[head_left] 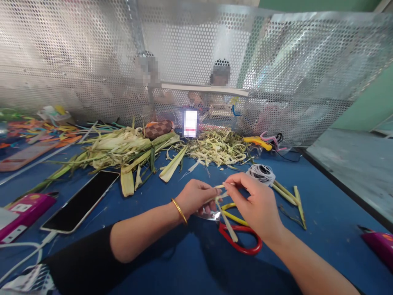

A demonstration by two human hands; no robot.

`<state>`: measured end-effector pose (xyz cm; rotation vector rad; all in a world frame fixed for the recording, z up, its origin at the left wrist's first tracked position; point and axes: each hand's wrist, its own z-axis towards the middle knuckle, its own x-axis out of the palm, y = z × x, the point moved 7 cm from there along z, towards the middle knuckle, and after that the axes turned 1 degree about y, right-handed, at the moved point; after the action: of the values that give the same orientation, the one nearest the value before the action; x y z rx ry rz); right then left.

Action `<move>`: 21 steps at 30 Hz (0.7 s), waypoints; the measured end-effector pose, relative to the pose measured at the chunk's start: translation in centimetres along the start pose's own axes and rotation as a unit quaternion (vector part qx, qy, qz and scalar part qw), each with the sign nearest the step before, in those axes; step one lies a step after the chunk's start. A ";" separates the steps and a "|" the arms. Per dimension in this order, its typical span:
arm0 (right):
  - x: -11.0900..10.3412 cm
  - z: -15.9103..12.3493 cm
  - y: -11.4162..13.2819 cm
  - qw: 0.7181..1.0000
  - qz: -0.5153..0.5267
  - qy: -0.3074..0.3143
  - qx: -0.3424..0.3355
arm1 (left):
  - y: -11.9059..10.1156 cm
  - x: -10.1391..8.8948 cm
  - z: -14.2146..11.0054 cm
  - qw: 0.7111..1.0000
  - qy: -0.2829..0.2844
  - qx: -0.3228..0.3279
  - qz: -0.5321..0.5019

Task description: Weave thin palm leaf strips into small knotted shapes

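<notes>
Even, fairly bright light is filling the scene, and soft shadows are falling across the blue tabletop [196, 262] below the hands. The perforated screen [190, 45] is throwing back pale, streaky glare, strongest at left and upper right. A small upright panel [190, 123] is blowing out to white. Mosaic blocks are masking two spots behind the screen, and the wide lens is stretching the edges.

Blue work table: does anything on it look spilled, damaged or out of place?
Slightly odd: the checkered pouch lies up against the long leaves, a personal-looking item among plant scraps. The shredded pile is loose and untidy, probably just work waste. No liquid spill or breakage shows.
</notes>
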<state>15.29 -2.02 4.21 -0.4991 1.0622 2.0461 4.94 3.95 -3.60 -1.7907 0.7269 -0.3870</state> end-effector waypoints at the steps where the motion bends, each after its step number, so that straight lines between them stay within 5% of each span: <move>1: -0.2 -0.2 0.5 0.999 -0.028 -0.007 -0.025 | 0.0 -0.4 0.1 1.000 -0.019 0.001 -0.023; 4: 0.1 -0.7 1.7 0.990 -0.110 -0.002 -0.094 | 0.1 -0.8 0.3 0.994 -0.041 0.001 -0.099; 11: 0.7 -1.0 2.6 0.962 -0.218 -0.039 -0.158 | 0.0 0.0 0.1 0.965 0.025 -0.009 -0.261; 21: 2.0 -1.4 3.0 0.946 -0.237 -0.025 -0.221 | -0.1 -0.6 0.3 0.960 -0.013 0.009 -0.281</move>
<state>11.67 -3.34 3.72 -0.8356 0.3861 1.8355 4.64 4.60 -3.59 -1.9634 0.1786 -0.7383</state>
